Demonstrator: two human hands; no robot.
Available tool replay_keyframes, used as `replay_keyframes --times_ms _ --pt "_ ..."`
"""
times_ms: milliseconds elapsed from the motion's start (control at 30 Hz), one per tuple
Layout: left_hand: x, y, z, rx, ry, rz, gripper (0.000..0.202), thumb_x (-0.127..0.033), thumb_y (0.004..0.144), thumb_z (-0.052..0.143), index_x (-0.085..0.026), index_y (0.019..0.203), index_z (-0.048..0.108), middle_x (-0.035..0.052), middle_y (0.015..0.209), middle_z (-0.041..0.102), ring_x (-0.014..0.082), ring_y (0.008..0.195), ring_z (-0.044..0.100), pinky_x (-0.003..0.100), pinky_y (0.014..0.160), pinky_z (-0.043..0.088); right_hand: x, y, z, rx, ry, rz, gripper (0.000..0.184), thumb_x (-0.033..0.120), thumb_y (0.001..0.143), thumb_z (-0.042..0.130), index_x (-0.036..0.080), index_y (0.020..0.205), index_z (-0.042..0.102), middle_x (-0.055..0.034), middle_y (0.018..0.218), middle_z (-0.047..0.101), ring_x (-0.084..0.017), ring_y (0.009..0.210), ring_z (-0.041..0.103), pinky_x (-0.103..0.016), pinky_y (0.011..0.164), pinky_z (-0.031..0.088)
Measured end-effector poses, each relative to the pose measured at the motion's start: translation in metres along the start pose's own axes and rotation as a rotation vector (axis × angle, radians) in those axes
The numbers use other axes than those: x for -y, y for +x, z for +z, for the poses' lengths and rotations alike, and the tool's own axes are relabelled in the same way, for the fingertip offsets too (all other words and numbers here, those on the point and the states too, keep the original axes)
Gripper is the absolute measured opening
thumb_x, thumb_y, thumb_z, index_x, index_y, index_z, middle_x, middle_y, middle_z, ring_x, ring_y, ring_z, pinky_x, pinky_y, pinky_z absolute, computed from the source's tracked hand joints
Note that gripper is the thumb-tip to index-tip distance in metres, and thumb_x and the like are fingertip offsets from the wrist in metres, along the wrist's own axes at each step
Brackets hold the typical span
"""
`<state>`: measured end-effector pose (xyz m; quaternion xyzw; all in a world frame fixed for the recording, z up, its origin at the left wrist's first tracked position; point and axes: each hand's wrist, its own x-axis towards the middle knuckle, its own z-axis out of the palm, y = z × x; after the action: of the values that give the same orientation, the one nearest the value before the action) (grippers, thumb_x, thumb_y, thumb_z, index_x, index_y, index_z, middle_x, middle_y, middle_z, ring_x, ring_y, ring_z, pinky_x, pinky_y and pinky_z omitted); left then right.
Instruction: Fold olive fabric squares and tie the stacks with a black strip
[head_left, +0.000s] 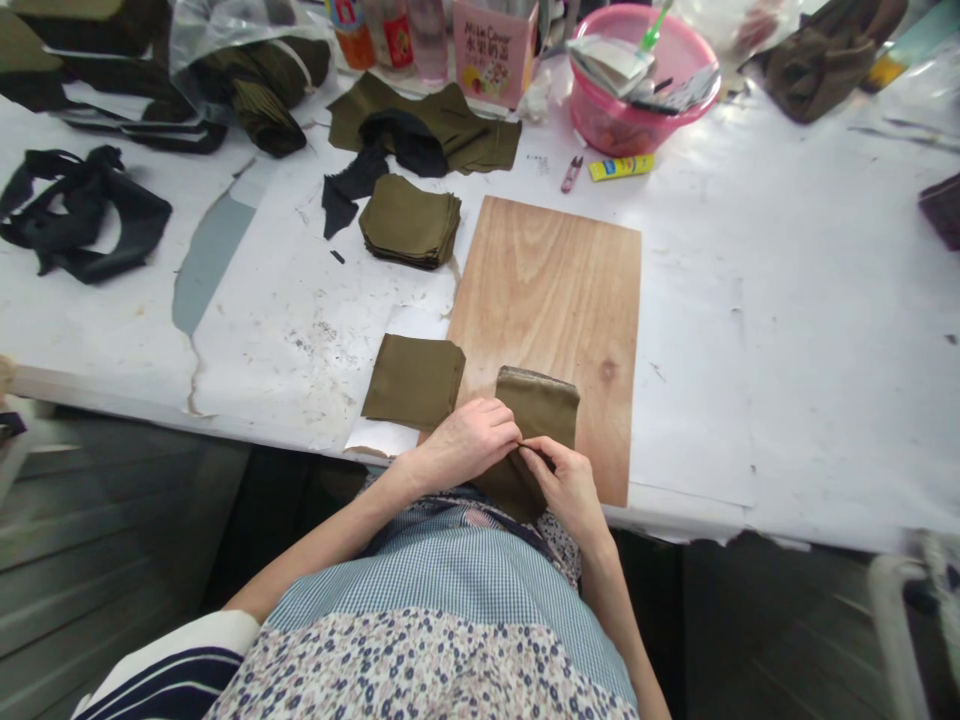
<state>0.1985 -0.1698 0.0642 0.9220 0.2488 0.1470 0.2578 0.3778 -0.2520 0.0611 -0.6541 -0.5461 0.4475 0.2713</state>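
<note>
An olive fabric piece (541, 412) lies on the near end of a wooden board (551, 300) and hangs over the table's front edge. My left hand (469, 440) pinches its left side and my right hand (566, 485) grips its lower part; the fingertips of both meet on the cloth. A small stack of folded olive pieces (415, 380) rests just left of my left hand. A taller pile of olive squares (410, 222) sits further back, at the board's far left corner.
Loose olive and black cloth (420, 128) lies behind the pile. A pink basin (637, 85) with papers, a yellow tube (621, 167), small snips (571, 174), bottles and a pink carton (493, 48) stand at the back. Black straps (75, 210) lie far left.
</note>
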Motion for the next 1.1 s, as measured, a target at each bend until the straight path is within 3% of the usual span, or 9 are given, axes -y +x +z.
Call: replay_keyframes --times_ms 367,967,1100 --pt "0.003 -0.0001 0.001 -0.105 -0.036 -0.009 0.019 -0.025 0.095 0.05 -0.016 0.087 0.064 0.0056 0.089 0.063 0.0197 0.1 0.054 0.036 0.09 0.045 0.0009 0.0001 -0.0005 0.003 0.028 0.005 0.024 0.038 0.092 0.052 0.022 0.093 0.07 -0.0025 0.089 0.072 -0.019 0.081 0.066 -0.028 0.073 0.048" --pt "0.0055 -0.0008 0.0005 -0.127 -0.067 -0.039 0.019 -0.025 0.096 0.049 -0.016 0.089 0.064 0.0052 0.088 0.064 0.0175 0.091 0.055 0.032 0.084 0.044 0.0009 0.0 -0.0011 -0.051 0.058 0.021 0.026 0.041 0.089 0.056 0.02 0.085 0.07 -0.0022 0.08 0.071 -0.018 0.073 0.063 -0.026 0.069 0.048" --pt "0.0044 -0.0022 -0.0004 -0.148 -0.072 -0.053 0.019 -0.025 0.096 0.048 -0.016 0.091 0.064 0.0045 0.085 0.064 0.0162 0.084 0.055 0.031 0.078 0.043 0.0012 -0.0001 -0.0009 -0.08 0.068 0.031 0.029 0.041 0.092 0.052 0.019 0.09 0.071 -0.0029 0.084 0.072 -0.018 0.076 0.065 -0.026 0.071 0.049"
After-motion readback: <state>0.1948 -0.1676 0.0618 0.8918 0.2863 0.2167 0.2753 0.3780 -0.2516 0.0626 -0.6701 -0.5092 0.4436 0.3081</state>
